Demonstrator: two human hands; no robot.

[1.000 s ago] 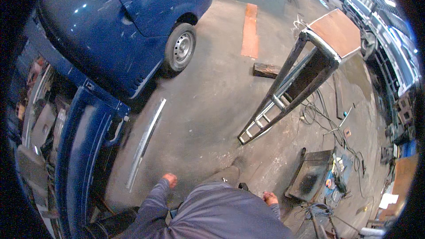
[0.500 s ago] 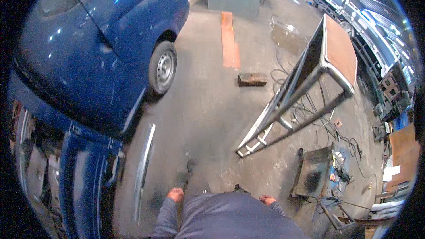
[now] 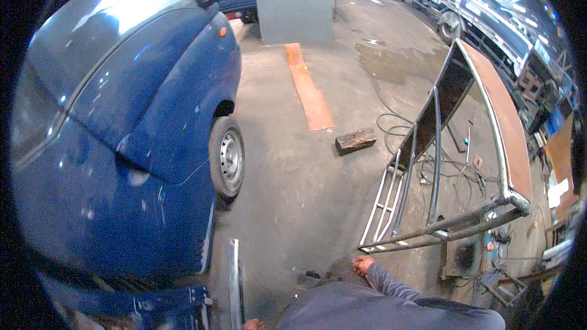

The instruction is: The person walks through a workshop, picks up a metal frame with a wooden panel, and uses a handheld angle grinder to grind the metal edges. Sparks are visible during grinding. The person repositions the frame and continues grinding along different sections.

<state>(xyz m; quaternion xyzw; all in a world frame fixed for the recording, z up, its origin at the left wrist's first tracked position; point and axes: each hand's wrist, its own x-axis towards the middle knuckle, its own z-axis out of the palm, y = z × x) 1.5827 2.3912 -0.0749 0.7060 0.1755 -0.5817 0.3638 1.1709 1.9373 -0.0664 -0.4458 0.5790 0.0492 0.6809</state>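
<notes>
**Fingers of the right hand just short of the frame's near corner**

The right fingers (image 3: 356,264) curl loosely inward with nothing visible between them; from where I stand I can't tell whether they are pressed together. The right hand (image 3: 365,266) is out ahead of the person's body, a bit right of the middle. It is far nearer than the left to the metal frame (image 3: 436,153), whose pointed near corner sits just beyond the fingertips. I make out no contact, though the viewing angle makes that hard to swear to.

From that corner, the two long lower bars run off to the right, rising a little toward the brown panel (image 3: 509,128). The panel's own long axis points away from the person, leaning left toward its far end. A ladder-like side with short rungs also stretches forward from the corner. So nearly all of the frame lies ahead and to the right of the fingers; only that narrow corner is close.

The left hand (image 3: 252,325) barely shows at the bottom edge, so I can't tell how its fingers stand. It is well apart from the frame, and nearest to a metal strip (image 3: 235,281) on the floor (image 3: 287,226), which lies to its left, pointing straight ahead beside the blue vehicle (image 3: 153,146).
</notes>
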